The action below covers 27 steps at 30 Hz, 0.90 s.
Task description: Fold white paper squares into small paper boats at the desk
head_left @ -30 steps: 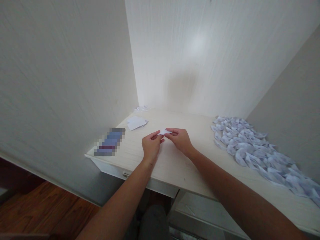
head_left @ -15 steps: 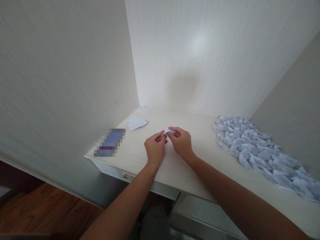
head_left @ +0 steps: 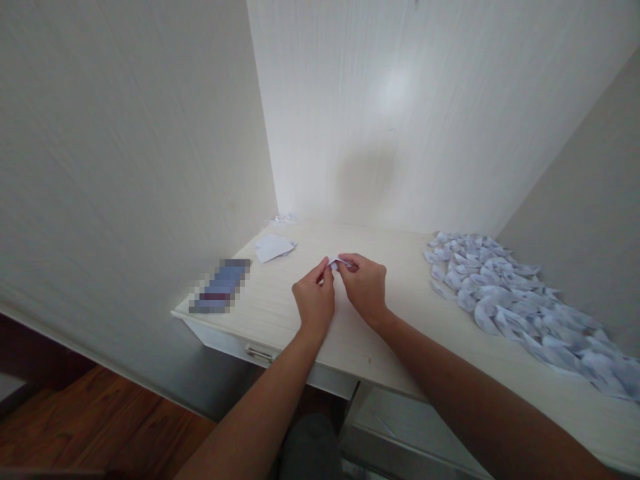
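Observation:
A small white piece of folded paper is pinched between both hands just above the pale wooden desk. My left hand grips its left side with thumb and forefinger. My right hand holds the right side, fingers curled over it. Most of the paper is hidden by the fingertips. The two hands touch each other at the paper.
A big heap of folded white paper pieces covers the desk's right side. A small stack of flat white sheets lies at the back left, with a pixelated dark object near the left edge. Walls enclose the desk on three sides.
The hands have drawn closer together and the paper has been folded smaller between the fingertips. The view has shifted slightly.

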Each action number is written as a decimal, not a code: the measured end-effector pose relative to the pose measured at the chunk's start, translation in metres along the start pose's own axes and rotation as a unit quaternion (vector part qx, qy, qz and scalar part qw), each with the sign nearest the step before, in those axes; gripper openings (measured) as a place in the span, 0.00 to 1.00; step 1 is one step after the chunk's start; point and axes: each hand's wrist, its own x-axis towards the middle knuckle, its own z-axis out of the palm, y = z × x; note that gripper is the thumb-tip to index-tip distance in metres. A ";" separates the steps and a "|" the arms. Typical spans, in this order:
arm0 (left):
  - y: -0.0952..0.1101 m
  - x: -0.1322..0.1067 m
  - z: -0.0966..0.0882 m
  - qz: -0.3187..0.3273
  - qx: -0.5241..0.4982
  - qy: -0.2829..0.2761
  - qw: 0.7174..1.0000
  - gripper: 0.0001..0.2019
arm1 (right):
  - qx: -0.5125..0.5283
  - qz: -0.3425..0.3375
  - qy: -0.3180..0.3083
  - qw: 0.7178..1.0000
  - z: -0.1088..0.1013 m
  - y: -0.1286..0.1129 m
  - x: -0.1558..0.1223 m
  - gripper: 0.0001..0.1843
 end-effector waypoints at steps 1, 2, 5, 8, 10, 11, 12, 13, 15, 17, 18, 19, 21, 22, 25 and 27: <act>-0.001 0.000 0.000 0.006 0.005 0.000 1.000 0.14 | -0.002 0.000 0.000 1.000 0.000 -0.001 0.000 0.11; -0.001 0.000 0.001 0.011 0.008 0.000 1.000 0.13 | -0.005 0.000 0.000 1.000 0.000 -0.001 0.000 0.11; -0.004 0.002 0.004 0.005 -0.006 0.002 1.000 0.11 | -0.017 0.010 -0.001 1.000 0.001 -0.002 0.000 0.11; -0.007 0.007 0.010 -0.039 -0.052 0.012 0.998 0.10 | -0.030 0.016 -0.008 0.999 0.001 -0.001 0.001 0.11; -0.008 0.011 0.014 -0.072 -0.085 0.016 0.994 0.10 | -0.045 0.016 -0.012 0.999 0.000 0.001 0.002 0.11; -0.008 0.012 0.016 -0.087 -0.102 0.018 0.991 0.11 | -0.055 0.016 -0.015 0.998 0.000 0.002 0.003 0.12; -0.008 0.013 0.018 -0.101 -0.119 0.021 0.988 0.11 | -0.064 0.016 -0.018 0.998 0.000 0.003 0.004 0.12; -0.007 0.014 0.020 -0.114 -0.135 0.024 0.984 0.12 | -0.073 0.015 -0.025 0.997 0.000 0.003 0.004 0.12; -0.006 0.016 0.023 -0.136 -0.161 0.031 0.977 0.12 | -0.088 0.009 -0.043 0.995 -0.001 0.004 0.005 0.12; -0.005 0.017 0.025 -0.148 -0.170 0.035 0.974 0.11 | -0.107 -0.006 -0.063 0.992 -0.002 0.003 0.005 0.14; -0.005 0.018 0.025 -0.149 -0.171 0.035 0.973 0.10 | -0.119 -0.015 -0.071 0.990 -0.002 0.002 0.005 0.14; -0.006 0.019 0.025 -0.148 -0.168 0.034 0.974 0.10 | -0.133 -0.024 -0.079 0.988 -0.003 0.001 0.005 0.15; -0.008 0.020 0.026 -0.141 -0.151 0.027 0.978 0.09 | -0.157 -0.036 -0.094 0.982 -0.003 0.001 0.005 0.14; -0.009 0.021 0.026 -0.140 -0.138 0.022 0.980 0.08 | -0.166 -0.037 -0.100 0.980 -0.004 0.001 0.005 0.14; -0.014 0.021 0.026 -0.138 -0.088 0.003 0.987 0.08 | -0.177 -0.028 -0.102 0.978 -0.003 0.004 0.007 0.15; -0.018 0.020 0.025 -0.122 -0.047 -0.015 0.991 0.09 | -0.176 -0.020 -0.095 0.980 -0.003 0.007 0.008 0.15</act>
